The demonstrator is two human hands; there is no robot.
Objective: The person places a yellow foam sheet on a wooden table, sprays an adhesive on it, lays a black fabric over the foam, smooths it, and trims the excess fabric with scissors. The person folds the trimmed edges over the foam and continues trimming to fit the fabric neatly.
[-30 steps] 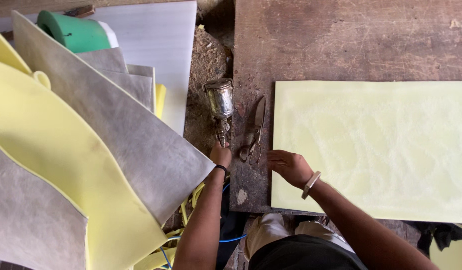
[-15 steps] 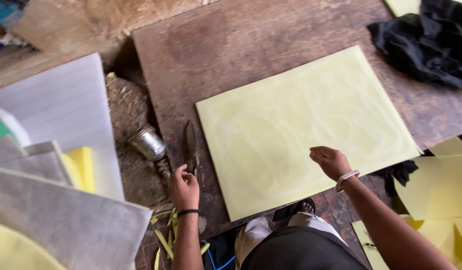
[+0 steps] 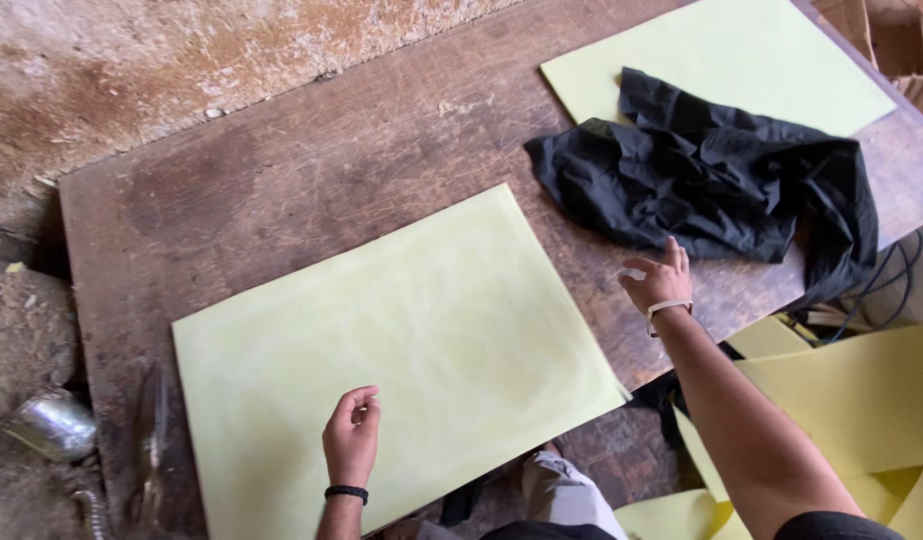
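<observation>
Two hands hold nothing. Left hand [image 3: 351, 440], fingers loosely curled, hovers over the near edge of a pale yellow sheet [image 3: 402, 350] lying flat on the wooden table [image 3: 282, 170]. Right hand [image 3: 660, 280], fingers apart, reaches beside a black cloth [image 3: 712, 180] to the right. That sheet looks thin, light and floppy; best lifted at opposite edges.
</observation>
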